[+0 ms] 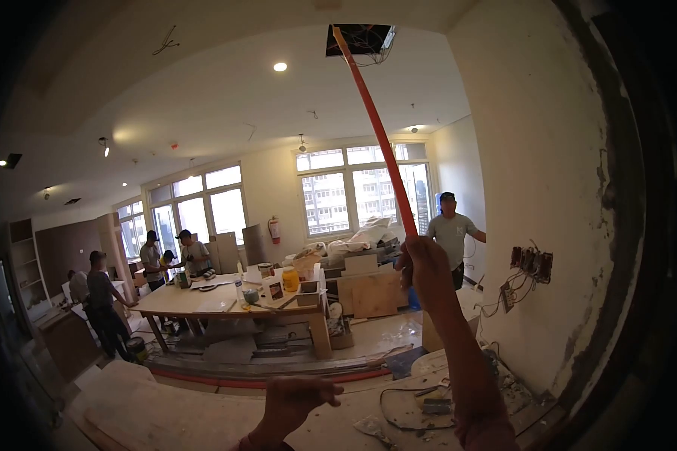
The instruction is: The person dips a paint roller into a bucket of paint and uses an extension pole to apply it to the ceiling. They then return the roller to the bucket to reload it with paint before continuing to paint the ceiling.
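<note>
My right hand point(426, 272), raised at the centre right, is wrapped round the lower end of a long orange pipe point(376, 116). The pipe slants up and to the left, and its paler tip overlaps a dark square opening point(359, 40) in the ceiling, where loose wires hang. Low in the view, my left hand point(297, 398) hovers over a dusty work surface point(180, 402) with its fingers loosely bent and apart, holding nothing. Below my right forearm lie a dark cable point(387, 406) and small tools.
Wires spill from open wall boxes point(532, 264) on the right. A person point(453, 233) stands by the far right wall; several others are at left. A wooden table point(226, 308) bears a yellow container point(290, 279) and other items. Red pipes point(226, 382) lie along the floor.
</note>
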The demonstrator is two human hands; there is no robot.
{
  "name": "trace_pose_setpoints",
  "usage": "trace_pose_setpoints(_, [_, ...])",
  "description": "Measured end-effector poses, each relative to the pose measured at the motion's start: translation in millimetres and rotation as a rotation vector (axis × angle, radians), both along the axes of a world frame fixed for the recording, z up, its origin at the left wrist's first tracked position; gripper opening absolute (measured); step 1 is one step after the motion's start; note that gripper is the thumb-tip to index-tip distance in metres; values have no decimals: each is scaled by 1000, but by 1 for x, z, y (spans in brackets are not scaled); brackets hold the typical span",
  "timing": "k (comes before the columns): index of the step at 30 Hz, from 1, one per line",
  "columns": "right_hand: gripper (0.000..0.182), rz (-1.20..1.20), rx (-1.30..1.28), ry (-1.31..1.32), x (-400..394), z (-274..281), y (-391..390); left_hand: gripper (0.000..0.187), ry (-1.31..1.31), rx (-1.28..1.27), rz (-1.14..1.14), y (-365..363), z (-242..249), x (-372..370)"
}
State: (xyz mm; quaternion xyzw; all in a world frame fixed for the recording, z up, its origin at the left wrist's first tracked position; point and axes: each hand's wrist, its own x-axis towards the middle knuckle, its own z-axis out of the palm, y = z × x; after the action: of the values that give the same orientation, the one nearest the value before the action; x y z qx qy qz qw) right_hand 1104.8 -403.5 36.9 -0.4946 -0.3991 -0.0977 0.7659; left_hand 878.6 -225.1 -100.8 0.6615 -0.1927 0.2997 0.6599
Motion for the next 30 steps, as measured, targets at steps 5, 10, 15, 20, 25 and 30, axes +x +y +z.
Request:
trace_pose_setpoints(5, [34, 2, 12, 25, 29, 22, 21, 8, 39, -14, 137, 0, -24, -17])
trace_pose_setpoints(10, [33, -7, -3, 75, 41, 30, 21, 33, -101, -176, 132, 23, -64, -35])
trace_pose_setpoints(15, [35, -25, -9, 88, 26, 15, 5, 51, -117, -198, 104, 56, -91, -55])
trace_pose_setpoints(20, [35, 0, -16, 67, 10, 7, -5, 28, 35, -177, 82, 30, -74, -81])
trace_pose_setpoints(25, [34, -3, 34, 77, 7, 14, 7, 26, 16, -110, 61, 15, -73, -85])
trace_pose_setpoints(30, [32, 23, 12, 50, 30, 26, 21, 21, 230, -210, 63, 23, -91, -92])
